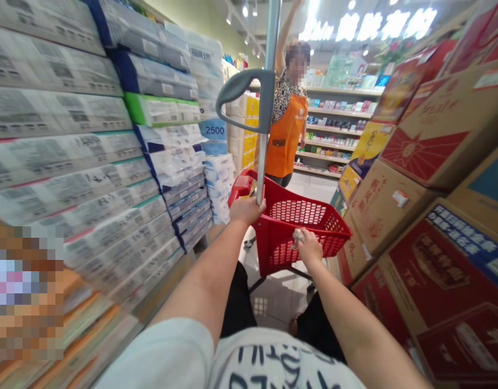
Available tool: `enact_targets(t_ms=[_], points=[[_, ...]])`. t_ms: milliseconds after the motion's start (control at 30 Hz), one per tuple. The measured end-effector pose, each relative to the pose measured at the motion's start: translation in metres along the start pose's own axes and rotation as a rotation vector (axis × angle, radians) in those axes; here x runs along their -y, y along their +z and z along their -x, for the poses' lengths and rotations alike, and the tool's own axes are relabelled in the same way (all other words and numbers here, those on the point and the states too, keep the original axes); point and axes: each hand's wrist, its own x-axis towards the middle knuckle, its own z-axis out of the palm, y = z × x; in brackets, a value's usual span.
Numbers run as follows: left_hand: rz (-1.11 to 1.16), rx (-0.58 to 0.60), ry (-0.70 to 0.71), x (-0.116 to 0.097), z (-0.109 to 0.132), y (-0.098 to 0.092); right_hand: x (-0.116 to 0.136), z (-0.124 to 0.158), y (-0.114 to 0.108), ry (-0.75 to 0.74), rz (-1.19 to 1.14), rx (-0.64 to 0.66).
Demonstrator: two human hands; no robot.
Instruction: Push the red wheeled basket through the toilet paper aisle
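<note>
A red plastic shopping cart with perforated sides stands right in front of me. My left hand is closed around the lower part of a metal pole, at the cart's near left corner. Higher on that pole sits a grey looped handle. My right hand is closed on a small crumpled whitish wad, held by the cart's near side. Whether the wad is cloth or paper I cannot tell, nor whether the hand touches the cart.
Stacked paper packs wall the left side. Cardboard boxes pile up on the right. A person in an orange apron stands beyond the cart, one arm raised. Shelves of small goods line the back.
</note>
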Motion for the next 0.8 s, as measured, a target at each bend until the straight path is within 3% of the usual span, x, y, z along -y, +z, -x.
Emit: enact_targets(t_ms=[67, 233, 400, 567, 700, 800], points=[[0.002, 0.000, 0.012, 0.000, 0.000, 0.000, -0.003, 0.000, 0.002, 0.061, -0.003, -0.006], [-0.031, -0.022, 0.004, 0.001, 0.001, 0.001, 0.000, 0.003, 0.006, -0.092, -0.036, -0.001], [-0.012, -0.026, 0.036, 0.002, 0.002, 0.000, -0.003, 0.004, 0.006, 0.142, -0.077, -0.003], [-0.003, -0.020, 0.007, 0.000, 0.003, -0.003, -0.002, 0.007, 0.006, -0.080, -0.063, 0.003], [0.009, -0.005, 0.010, -0.001, 0.004, -0.005, -0.009, 0.007, 0.006, 0.149, -0.074, 0.009], [0.016, -0.003, 0.012, -0.001, 0.003, -0.004, -0.011, 0.006, 0.009, 0.096, -0.084, -0.002]])
